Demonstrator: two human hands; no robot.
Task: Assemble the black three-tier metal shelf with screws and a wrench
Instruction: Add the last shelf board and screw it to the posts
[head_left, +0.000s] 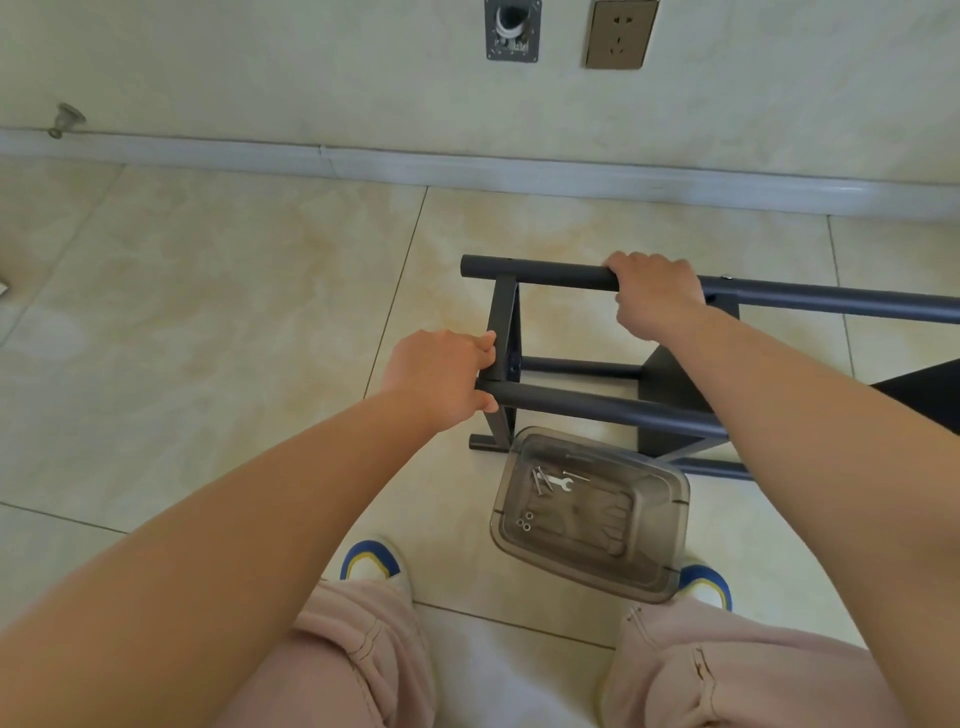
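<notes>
The black metal shelf frame (582, 405) lies on its side on the tiled floor, its round poles running off to the right. My left hand (441, 382) grips the near pole at its left end, by the end shelf panel (503, 332). My right hand (655, 293) grips the far pole (535, 274), fingers curled over it. In front of the frame a clear plastic box (592, 514) holds a small silver wrench (560, 483), a few screws (540, 480) and some washers (524, 522).
The wall with a skirting board (467, 171) runs across the back, with a socket (621, 34) and a metal wall plate (513, 30). A door stop (65, 120) sits at the far left. My knees and shoes (371, 561) are at the bottom.
</notes>
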